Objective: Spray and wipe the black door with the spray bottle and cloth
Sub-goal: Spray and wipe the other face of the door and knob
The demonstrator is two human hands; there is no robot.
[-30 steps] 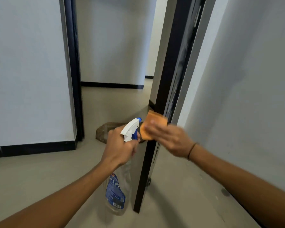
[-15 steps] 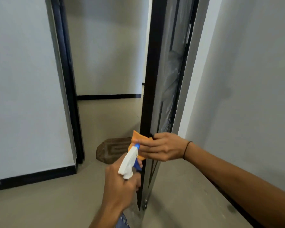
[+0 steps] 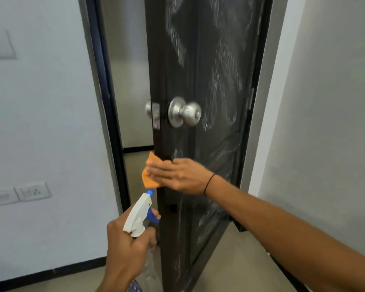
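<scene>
Black door standing ajar, streaked with wet smears.

Left hand is gripping the spray bottle by its neck, finger curling on the blue trigger; right hand is pressing the orange cloth flat-fingered against the door's edge, below the silver doorknob.

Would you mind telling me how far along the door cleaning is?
Done: the black door carries whitish smears above and below the knob. In hand: the right hand presses the orange cloth on the door's edge; the left hand grips the spray bottle. Left: wiping those smears off.
</scene>
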